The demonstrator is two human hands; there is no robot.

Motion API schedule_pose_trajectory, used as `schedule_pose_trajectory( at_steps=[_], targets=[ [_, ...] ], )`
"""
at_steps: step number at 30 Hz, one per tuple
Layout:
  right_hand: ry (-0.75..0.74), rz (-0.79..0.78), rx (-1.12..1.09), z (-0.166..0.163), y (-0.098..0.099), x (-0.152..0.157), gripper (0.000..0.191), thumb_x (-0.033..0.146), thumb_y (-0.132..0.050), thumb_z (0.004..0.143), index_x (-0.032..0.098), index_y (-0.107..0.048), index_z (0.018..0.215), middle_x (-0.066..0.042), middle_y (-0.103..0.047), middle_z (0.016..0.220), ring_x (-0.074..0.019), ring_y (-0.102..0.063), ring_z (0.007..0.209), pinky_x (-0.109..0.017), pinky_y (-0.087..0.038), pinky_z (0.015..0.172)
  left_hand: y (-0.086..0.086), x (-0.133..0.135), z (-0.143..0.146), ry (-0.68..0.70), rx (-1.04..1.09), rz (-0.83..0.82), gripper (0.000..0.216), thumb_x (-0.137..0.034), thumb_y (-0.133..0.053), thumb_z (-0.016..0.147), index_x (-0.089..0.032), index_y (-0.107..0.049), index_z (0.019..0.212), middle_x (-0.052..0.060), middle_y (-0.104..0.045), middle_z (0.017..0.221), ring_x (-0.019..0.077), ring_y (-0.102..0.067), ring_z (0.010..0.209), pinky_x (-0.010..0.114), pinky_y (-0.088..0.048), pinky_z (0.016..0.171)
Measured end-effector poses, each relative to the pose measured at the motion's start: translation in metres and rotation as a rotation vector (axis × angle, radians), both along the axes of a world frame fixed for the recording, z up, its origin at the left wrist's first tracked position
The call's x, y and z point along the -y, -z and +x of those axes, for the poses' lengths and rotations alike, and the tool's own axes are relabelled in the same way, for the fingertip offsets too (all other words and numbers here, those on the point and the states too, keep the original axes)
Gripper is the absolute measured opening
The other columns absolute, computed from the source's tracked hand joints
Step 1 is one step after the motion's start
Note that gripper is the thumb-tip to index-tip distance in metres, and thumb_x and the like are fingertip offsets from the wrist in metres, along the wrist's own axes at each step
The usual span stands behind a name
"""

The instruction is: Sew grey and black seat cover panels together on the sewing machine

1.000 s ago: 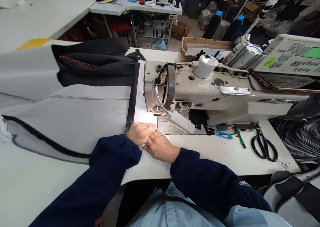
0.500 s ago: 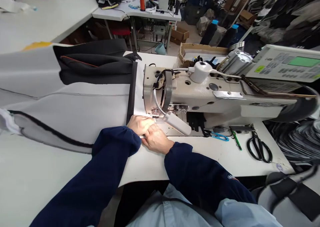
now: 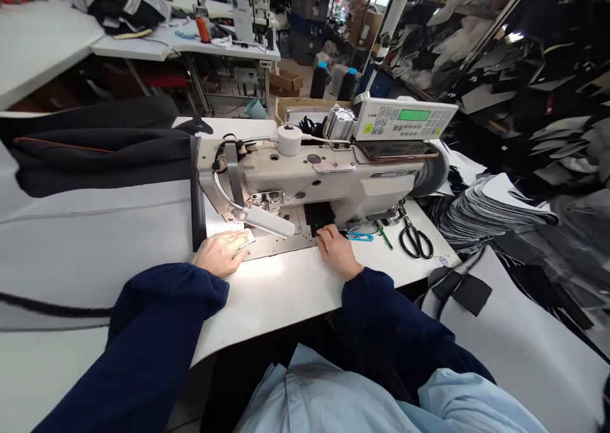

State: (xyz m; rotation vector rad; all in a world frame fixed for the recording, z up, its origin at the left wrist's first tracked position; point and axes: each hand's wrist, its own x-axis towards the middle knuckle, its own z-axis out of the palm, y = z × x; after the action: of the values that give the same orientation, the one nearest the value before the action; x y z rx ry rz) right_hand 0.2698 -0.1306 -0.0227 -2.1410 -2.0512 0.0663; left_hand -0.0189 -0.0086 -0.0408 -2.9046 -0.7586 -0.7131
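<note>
My left hand (image 3: 222,253) rests beside the needle area of the sewing machine (image 3: 295,169), its fingers and thumb on the white end of a large light-grey fabric panel (image 3: 119,242). A dark band (image 3: 197,198) runs along that panel just behind the hand. Under the machine arm, my right hand (image 3: 338,253) has its bent fingers closed at the near end of several short black strips (image 3: 318,215); the fingertips are partly hidden. The white lamp (image 3: 269,221) lights the sewing bed between both hands.
Blue thread snips (image 3: 359,236), a green pen (image 3: 385,236) and black scissors (image 3: 415,241) lie right of my right hand. A phone (image 3: 398,151) sits on the machine below the control panel (image 3: 405,120). Stacked grey pieces (image 3: 490,207) stand at the right. Black fabric (image 3: 105,156) lies at left.
My hands, together at the needle before, are now apart. The right has moved right to the black strips; the left stays near the needle. The camera view has turned right.
</note>
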Motion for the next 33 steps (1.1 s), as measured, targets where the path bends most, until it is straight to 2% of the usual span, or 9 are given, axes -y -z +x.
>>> schedule_pose_trajectory(
  at_steps=[5,9,12,15,19,22,25,30,33],
  targets=[
    [0.16,-0.154,0.117,-0.01,-0.019,-0.038,0.034,0.032,-0.032,0.099,0.012,-0.049,0.121,-0.015,-0.053,0.118,-0.0213,-0.066,0.087,-0.03,-0.051,0.071,-0.006,0.035,0.006,-0.04,0.005,-0.018,0.025,-0.026,-0.045,0.087,-0.017,-0.068,0.093,0.01,-0.071,0.103,0.026,-0.067,0.096,0.044,-0.05,0.093],
    [0.169,-0.197,0.133,-0.014,-0.022,-0.059,0.024,0.019,-0.039,0.095,0.008,-0.051,0.114,-0.018,-0.057,0.109,-0.0253,-0.066,0.091,-0.032,-0.051,0.073,-0.005,0.086,0.0,-0.015,0.094,-0.027,0.025,-0.019,-0.041,0.091,-0.02,-0.065,0.098,0.004,-0.072,0.1,0.0212,-0.065,0.101,0.048,-0.039,0.106],
    [0.175,-0.216,0.141,-0.013,-0.026,-0.06,0.024,0.009,-0.039,0.091,0.008,-0.051,0.111,-0.017,-0.059,0.106,-0.026,-0.066,0.093,-0.031,-0.051,0.075,-0.002,0.12,-0.008,-0.037,0.195,-0.057,0.023,-0.015,-0.043,0.091,-0.019,-0.064,0.099,0.004,-0.071,0.106,0.0195,-0.064,0.102,0.047,-0.037,0.109],
    [0.19,-0.196,0.154,-0.012,-0.035,-0.049,0.024,0.014,-0.035,0.093,0.01,-0.05,0.111,-0.017,-0.058,0.108,-0.026,-0.066,0.091,-0.032,-0.051,0.073,-0.004,0.139,-0.008,-0.065,0.27,-0.151,0.022,-0.014,-0.044,0.09,-0.019,-0.065,0.098,0.005,-0.071,0.107,0.0184,-0.066,0.099,0.041,-0.047,0.101],
    [0.204,-0.167,0.182,-0.012,-0.045,-0.032,0.028,0.021,-0.026,0.098,0.012,-0.049,0.112,-0.015,-0.057,0.111,-0.0247,-0.067,0.086,-0.033,-0.05,0.069,-0.015,0.141,0.011,-0.132,0.341,-0.455,0.026,-0.022,-0.043,0.091,-0.018,-0.064,0.105,0.005,-0.072,0.101,0.0157,-0.068,0.088,0.028,-0.058,0.08],
    [0.201,-0.17,0.198,-0.014,-0.042,-0.031,0.032,0.031,-0.025,0.1,0.012,-0.048,0.111,-0.015,-0.056,0.11,-0.0237,-0.067,0.085,-0.032,-0.05,0.068,-0.015,0.134,0.033,-0.137,0.36,-0.586,0.027,-0.023,-0.043,0.09,-0.019,-0.063,0.106,0.005,-0.072,0.1,0.0151,-0.068,0.081,0.027,-0.058,0.075],
    [0.184,-0.161,0.212,-0.015,-0.035,-0.043,0.038,0.041,-0.028,0.1,0.012,-0.046,0.116,-0.016,-0.056,0.111,-0.0233,-0.067,0.088,-0.032,-0.051,0.07,-0.005,0.132,0.048,-0.109,0.331,-0.584,0.027,-0.022,-0.044,0.088,-0.019,-0.063,0.106,0.005,-0.071,0.101,0.0172,-0.067,0.087,0.031,-0.058,0.08],
    [0.171,-0.169,0.224,-0.014,-0.024,-0.064,0.026,0.022,-0.032,0.097,0.011,-0.049,0.113,-0.017,-0.057,0.11,-0.0243,-0.066,0.092,-0.033,-0.051,0.074,0.007,0.141,0.05,-0.017,0.34,-0.467,0.03,-0.014,-0.04,0.088,-0.017,-0.062,0.108,0.007,-0.069,0.107,0.0175,-0.063,0.098,0.033,-0.055,0.088],
    [0.184,-0.164,0.226,-0.012,-0.022,-0.064,0.031,0.025,-0.026,0.099,0.011,-0.048,0.115,-0.019,-0.056,0.111,-0.0245,-0.066,0.092,-0.034,-0.051,0.074,0.007,0.144,0.048,-0.005,0.353,-0.437,0.029,-0.012,-0.04,0.089,-0.017,-0.061,0.108,0.008,-0.068,0.107,0.017,-0.063,0.097,0.032,-0.055,0.088]
  ],
)
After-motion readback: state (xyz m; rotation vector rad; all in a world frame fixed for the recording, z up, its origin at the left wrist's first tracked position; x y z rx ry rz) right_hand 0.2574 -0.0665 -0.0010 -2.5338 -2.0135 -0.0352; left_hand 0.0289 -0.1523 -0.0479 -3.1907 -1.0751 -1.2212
